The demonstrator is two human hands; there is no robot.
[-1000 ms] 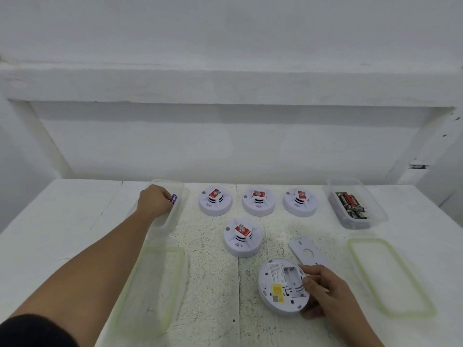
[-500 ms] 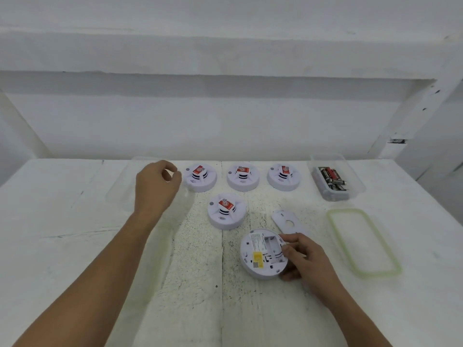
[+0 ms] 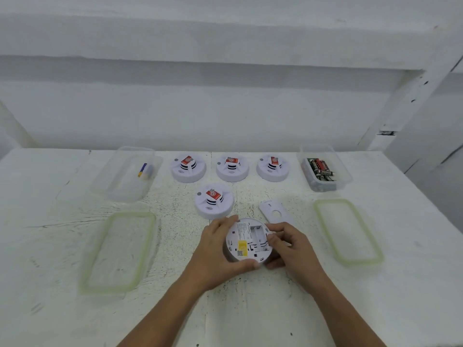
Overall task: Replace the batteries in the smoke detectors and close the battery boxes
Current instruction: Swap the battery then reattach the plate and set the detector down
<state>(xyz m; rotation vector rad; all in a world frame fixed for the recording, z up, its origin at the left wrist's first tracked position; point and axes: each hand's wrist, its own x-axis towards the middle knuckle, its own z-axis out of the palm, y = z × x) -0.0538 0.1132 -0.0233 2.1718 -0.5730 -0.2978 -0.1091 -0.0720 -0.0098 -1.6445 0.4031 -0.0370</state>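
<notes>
A white smoke detector (image 3: 246,242) lies face down near the middle of the table, its battery compartment uncovered. My left hand (image 3: 216,251) grips its left rim. My right hand (image 3: 286,245) holds its right side, fingertips at the compartment edge. Its white cover plate (image 3: 275,212) lies just behind. A clear box (image 3: 127,174) at the back left holds a blue-and-yellow battery (image 3: 142,169). Another clear box (image 3: 324,169) at the back right holds several black-and-red batteries.
Three smoke detectors stand in a back row, left (image 3: 188,167), middle (image 3: 232,167) and right (image 3: 273,167), and another detector (image 3: 214,204) in front of them. Green-rimmed lids lie at the left (image 3: 119,251) and the right (image 3: 348,231). A white wall rises behind the table.
My left hand let go of the battery into the back-left box and came over to grip the face-down detector. My right hand stayed on the detector.
</notes>
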